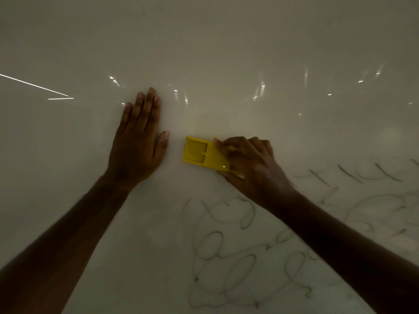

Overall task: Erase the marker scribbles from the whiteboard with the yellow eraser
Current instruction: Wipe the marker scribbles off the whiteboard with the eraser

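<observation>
Head view: dim whiteboard [226,53], upper area bare.
Hands: left hand [138,143] flat on board; right hand [247,164] grips yellow eraser [201,156] mid-board.
Left: scribbles [226,257] below, lower right.

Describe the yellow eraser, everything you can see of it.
The yellow eraser is a flat rectangular block, plastic by its look, with two recessed panels on its upper face. It lies flat on the whiteboard, above the scribbles. The right hand grips its right end and hides it; its left end shows bare.
</observation>
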### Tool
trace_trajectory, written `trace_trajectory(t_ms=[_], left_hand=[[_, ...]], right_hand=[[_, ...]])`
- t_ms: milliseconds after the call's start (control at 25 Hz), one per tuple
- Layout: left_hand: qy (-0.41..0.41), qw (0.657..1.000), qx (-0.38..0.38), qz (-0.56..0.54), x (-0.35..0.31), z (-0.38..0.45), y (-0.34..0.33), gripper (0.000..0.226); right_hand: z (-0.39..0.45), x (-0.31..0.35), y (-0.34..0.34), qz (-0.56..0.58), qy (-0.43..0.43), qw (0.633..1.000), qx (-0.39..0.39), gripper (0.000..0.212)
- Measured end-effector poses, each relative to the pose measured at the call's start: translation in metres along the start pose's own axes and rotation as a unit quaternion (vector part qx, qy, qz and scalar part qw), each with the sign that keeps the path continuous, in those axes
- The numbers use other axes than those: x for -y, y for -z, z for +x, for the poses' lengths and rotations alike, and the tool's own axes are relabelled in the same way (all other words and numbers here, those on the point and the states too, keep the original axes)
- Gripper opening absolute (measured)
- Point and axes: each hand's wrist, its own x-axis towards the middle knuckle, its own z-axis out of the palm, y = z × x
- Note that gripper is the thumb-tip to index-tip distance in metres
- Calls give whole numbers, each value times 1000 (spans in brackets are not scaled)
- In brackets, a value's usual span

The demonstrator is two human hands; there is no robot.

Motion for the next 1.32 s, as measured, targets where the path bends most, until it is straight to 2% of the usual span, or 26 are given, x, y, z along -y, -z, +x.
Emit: trace_trajectory(t_ms=[120, 240, 320, 400, 560, 680, 840, 1000, 1160, 1240, 1320], left_hand=[[3, 1000, 0, -11, 0, -1, 0, 71], [9, 1000, 1, -8, 0, -2, 0, 72], [21, 1000, 0, -8, -3, -4, 0, 72], [42, 999, -5, -7, -7, -6, -1, 72], [68, 998, -6, -4, -15, -10, -4, 74], [73, 997, -3, -3, -16, -13, -5, 74], [76, 997, 7, -11, -21, -21, -4, 75], [78, 997, 24, -13, -32, -30, -3, 77], [77, 996, 35, -7, -55, -26, -5, 78], [79, 996, 36, -6, -65, -20, -6, 79], [78, 996, 35, -5, -74, -14, -6, 78]], right_hand=[[-19, 21, -11, 5, 61, 998, 33, 58], [-71, 6, 4, -4, 101, 993, 65, 53], [-89, -18, 24, -5, 82, 993, 79, 50], [-83, -43, 40, -7, 35, 997, 62, 47], [-28, -52, 36, -17, -57, 998, 0, 60], [-27, -27, 17, 7, -15, 1000, 16, 60], [-93, -30, 26, -9, 84, 995, 61, 52], [-109, -77, 57, -23, 34, 997, 64, 50], [-58, -91, 59, -19, -59, 998, 0, 62], [-45, -78, 46, 2, -55, 998, -3, 62], [-58, -63, 37, 9, -6, 1000, 17, 57]])
